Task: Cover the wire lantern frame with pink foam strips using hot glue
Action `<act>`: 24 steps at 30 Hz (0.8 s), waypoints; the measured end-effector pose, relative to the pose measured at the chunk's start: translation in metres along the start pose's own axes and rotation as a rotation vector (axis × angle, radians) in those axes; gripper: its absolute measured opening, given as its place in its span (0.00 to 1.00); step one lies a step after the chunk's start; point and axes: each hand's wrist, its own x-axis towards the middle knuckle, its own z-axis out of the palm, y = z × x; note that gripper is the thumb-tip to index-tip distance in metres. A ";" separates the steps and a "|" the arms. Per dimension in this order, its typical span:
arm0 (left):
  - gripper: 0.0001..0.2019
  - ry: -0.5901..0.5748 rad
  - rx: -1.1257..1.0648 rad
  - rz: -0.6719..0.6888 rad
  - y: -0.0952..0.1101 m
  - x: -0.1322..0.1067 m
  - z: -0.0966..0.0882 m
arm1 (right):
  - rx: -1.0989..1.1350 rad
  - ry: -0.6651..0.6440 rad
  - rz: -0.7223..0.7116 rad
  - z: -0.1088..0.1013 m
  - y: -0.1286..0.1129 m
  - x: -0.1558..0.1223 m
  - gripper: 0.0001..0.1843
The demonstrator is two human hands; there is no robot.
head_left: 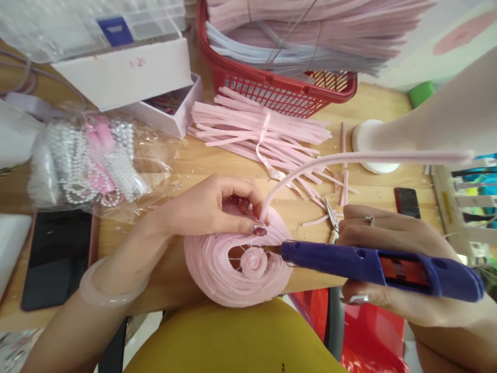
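Note:
My left hand (212, 207) pinches the end of a long pink fuzzy stem (349, 158) against the top edge of a pink coiled disc (217, 264) that hangs over the table's near edge. The stem arcs up and away to the right. My right hand (380, 243) grips a purple glue gun (380, 267). Its nozzle points left at the small spiral in the disc's middle. A pale bangle sits on my left wrist and a ring on a right finger.
A bundle of pink stems (260, 132) lies mid-table before a red basket (272, 88) full of more. A bag of pearl strands (93, 160), a black phone (58, 256), white boxes (128, 72), small pliers (332, 220) and a white mannequin stand (373, 140) surround the hands.

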 end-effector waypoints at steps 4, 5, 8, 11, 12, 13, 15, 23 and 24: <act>0.04 -0.002 -0.028 0.004 0.001 0.000 0.001 | -0.028 0.010 0.029 0.002 0.000 -0.006 0.26; 0.05 -0.003 -0.034 0.003 0.001 0.000 0.001 | -0.030 0.012 0.041 0.002 0.000 -0.008 0.25; 0.05 -0.006 -0.047 -0.013 0.000 0.000 0.000 | 0.007 0.017 0.051 0.005 0.001 -0.011 0.23; 0.06 -0.010 -0.056 -0.023 -0.001 0.000 0.000 | 0.083 0.020 0.022 0.007 0.003 -0.011 0.20; 0.06 -0.010 -0.062 -0.020 -0.001 0.000 0.000 | 0.108 0.021 0.015 0.008 0.003 -0.011 0.19; 0.06 -0.009 -0.068 -0.017 0.000 0.000 0.000 | 0.132 0.025 0.016 0.008 0.003 -0.012 0.18; 0.07 -0.008 -0.084 -0.020 0.000 -0.001 0.000 | 0.150 0.043 0.034 0.009 0.003 -0.012 0.18; 0.07 0.025 -0.081 -0.050 0.000 -0.003 0.001 | 0.105 0.094 0.122 0.013 0.002 -0.021 0.17; 0.07 0.027 -0.059 -0.045 0.000 -0.003 0.001 | 0.115 0.085 0.136 0.014 0.001 -0.022 0.18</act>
